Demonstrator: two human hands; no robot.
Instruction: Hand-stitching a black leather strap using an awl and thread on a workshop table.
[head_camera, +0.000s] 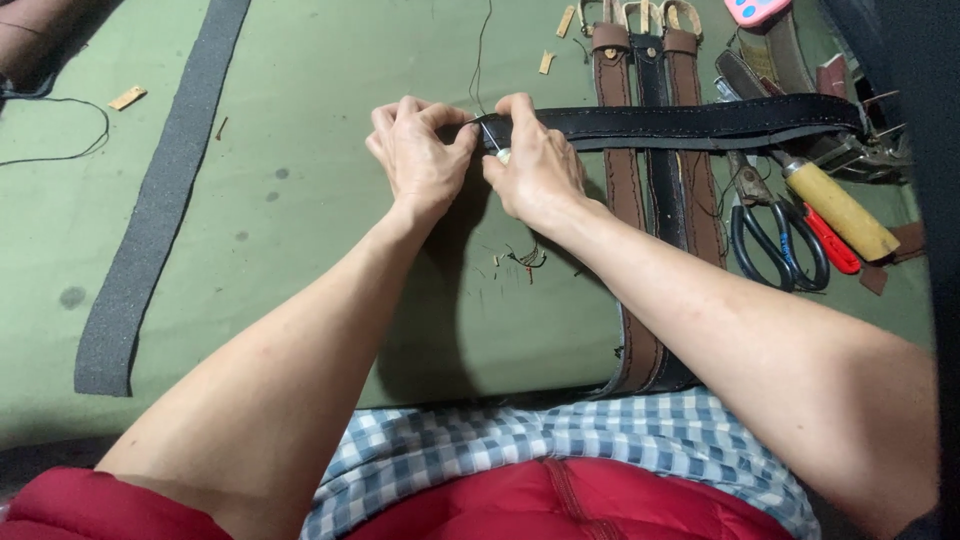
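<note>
Your left hand (418, 150) and right hand (535, 160) fingers pinch the black belt (690, 122) end; it looks stiff yet bendable, so grip its edges.

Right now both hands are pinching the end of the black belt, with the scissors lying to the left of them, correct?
Not quite. Head view: both hands, left and right, do pinch the black belt end, but the scissors lie to their right, not left.

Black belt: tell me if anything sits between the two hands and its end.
Nothing visible does. The left hand and right hand both pinch the end of the black belt directly, with a thin thread rising from it. The brown belts lie under it, further right.
</note>
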